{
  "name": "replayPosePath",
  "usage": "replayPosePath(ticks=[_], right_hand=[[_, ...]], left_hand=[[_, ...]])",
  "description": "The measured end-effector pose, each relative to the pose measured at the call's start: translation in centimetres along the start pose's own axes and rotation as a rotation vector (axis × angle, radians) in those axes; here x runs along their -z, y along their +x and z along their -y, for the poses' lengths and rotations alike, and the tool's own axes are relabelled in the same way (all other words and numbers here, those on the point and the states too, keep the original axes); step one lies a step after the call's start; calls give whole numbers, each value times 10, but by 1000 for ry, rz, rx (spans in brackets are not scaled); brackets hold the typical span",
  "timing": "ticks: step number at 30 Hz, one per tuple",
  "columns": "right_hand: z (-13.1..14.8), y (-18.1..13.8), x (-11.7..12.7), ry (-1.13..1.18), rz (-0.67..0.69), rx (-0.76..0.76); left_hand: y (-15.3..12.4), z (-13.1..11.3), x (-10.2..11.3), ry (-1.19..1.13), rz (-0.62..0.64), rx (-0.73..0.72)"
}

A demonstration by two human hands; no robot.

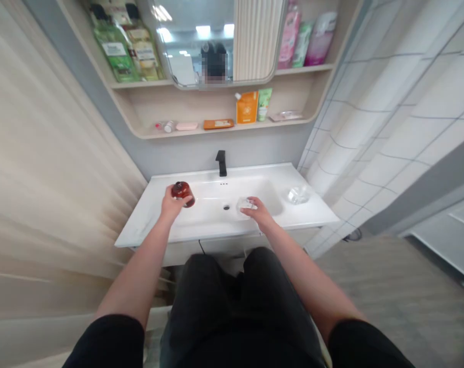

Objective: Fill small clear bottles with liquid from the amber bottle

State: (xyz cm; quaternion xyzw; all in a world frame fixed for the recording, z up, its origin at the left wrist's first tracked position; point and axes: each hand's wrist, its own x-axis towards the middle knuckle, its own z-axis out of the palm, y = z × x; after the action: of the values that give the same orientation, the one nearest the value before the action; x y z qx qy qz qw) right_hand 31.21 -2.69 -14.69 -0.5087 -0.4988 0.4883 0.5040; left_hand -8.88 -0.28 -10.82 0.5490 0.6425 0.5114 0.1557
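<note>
My left hand point(172, 203) is closed around a red-brown bottle point(188, 193) with a dark top, over the left side of the white sink point(209, 217). The bottle is slightly tilted. Over the right part of the basin, my right hand point(258, 210) grips a small clear cup-like container point(244, 205); blur hides its exact shape and whether it has anything inside. Another clear container point(298, 194) rests on the counter to the right of the basin, apart from my hand.
A black faucet point(221, 163) stands behind the basin. Above it, a shelf point(166, 134) holds an orange pouch point(247, 107), a green tube point(264, 104) and small items. Several bottles flank the mirror point(201, 46). Curtains hang on both sides.
</note>
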Motion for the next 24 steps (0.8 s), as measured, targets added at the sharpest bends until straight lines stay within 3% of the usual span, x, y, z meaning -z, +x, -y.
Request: replayPosePath(ticks=[4,9,16,24], right_hand=[[-3,32,-25,-47,52,-120],[-12,44,-34,-72,116,-70],[-30,50,-27,-183,155,-83],[-47,63,-33,-296,300,-36]], left_hand=[[-35,-5,-53,26,108,-22],[-48,-3,-86,139,258,-149],[-49,0,-108,299,333,-248],[-60,-14,-108,519,419,-351]])
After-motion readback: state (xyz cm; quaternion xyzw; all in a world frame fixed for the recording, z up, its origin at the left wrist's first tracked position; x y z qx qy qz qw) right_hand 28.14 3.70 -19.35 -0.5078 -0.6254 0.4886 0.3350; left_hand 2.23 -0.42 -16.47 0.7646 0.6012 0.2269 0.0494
